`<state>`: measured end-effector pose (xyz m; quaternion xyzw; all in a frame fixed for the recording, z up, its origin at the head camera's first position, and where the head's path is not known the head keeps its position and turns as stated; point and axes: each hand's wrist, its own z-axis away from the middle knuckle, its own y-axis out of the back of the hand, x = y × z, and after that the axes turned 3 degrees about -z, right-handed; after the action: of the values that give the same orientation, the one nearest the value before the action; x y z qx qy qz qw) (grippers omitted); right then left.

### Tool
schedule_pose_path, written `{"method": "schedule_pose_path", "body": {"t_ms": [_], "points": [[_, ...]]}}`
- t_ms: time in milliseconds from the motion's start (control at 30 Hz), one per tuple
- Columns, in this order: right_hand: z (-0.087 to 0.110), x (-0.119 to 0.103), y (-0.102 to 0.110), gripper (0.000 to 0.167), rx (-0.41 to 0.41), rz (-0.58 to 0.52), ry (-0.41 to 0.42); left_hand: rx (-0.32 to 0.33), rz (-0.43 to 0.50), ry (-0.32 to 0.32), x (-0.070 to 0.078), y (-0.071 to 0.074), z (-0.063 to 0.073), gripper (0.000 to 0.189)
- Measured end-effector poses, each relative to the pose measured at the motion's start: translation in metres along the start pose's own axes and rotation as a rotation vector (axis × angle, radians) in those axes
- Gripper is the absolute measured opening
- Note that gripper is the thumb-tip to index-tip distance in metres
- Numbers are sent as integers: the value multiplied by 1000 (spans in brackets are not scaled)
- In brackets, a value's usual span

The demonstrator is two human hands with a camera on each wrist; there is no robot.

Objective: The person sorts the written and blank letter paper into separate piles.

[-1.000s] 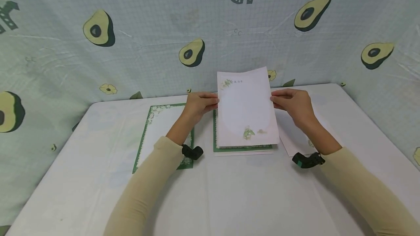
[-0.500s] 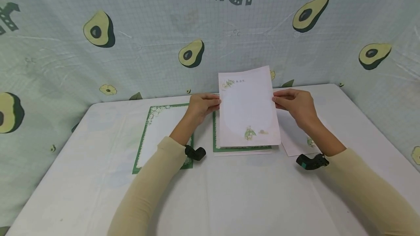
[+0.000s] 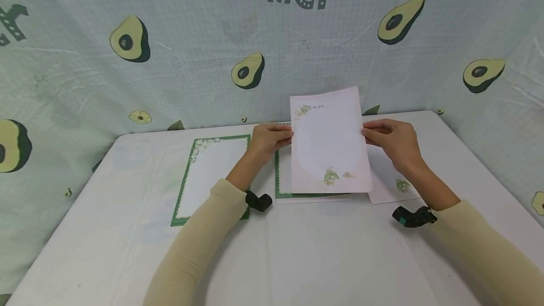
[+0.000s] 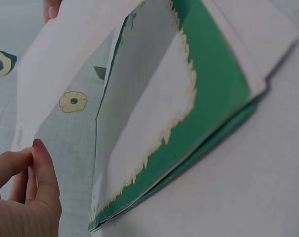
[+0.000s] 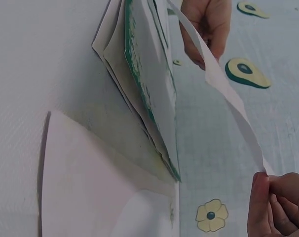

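Note:
A pale pink sheet of paper (image 3: 329, 143) with green leaf prints is held up off the table between both hands. My left hand (image 3: 267, 143) pinches its left edge, thumb against fingers, and my right hand (image 3: 393, 140) pinches the right edge. Below it lies a stack of papers (image 3: 282, 178) whose top sheet has a green border; the raised sheet hides much of it. In the left wrist view the sheet (image 4: 56, 59) hangs apart from the green-bordered stack (image 4: 213, 74). The right wrist view shows the sheet (image 5: 233, 101) edge-on, slightly bent.
A green-bordered sheet (image 3: 212, 169) lies on the left of the white table (image 3: 297, 249), partly behind the left arm. Another pink sheet (image 3: 388, 188) lies on the right, under the right forearm. An avocado-print curtain (image 3: 191, 37) stands behind the table.
Both hands have shifted the held sheet a little to the right. More of the green-bordered stack now shows on its left side. The papers on the table have stayed put.

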<state>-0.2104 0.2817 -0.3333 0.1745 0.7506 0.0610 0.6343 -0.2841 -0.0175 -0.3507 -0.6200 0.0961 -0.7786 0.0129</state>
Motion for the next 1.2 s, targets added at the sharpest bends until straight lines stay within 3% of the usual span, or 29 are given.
{"method": "schedule_pose_path", "body": {"t_ms": [333, 633, 900, 1200], "points": [[4, 1, 13, 38, 32, 68, 9, -15, 66, -5, -1, -15, 2, 18], [6, 6, 30, 42, 48, 102, -10, -24, 74, -57, -6, -33, 4, 19], [8, 6, 38, 43, 58, 55, -11, -49, 53, -114, -11, -41, 5, 19], [9, 7, 52, 44, 34, 106, -54, -51, 63, -100, -16, -55, 3, 22]]}}
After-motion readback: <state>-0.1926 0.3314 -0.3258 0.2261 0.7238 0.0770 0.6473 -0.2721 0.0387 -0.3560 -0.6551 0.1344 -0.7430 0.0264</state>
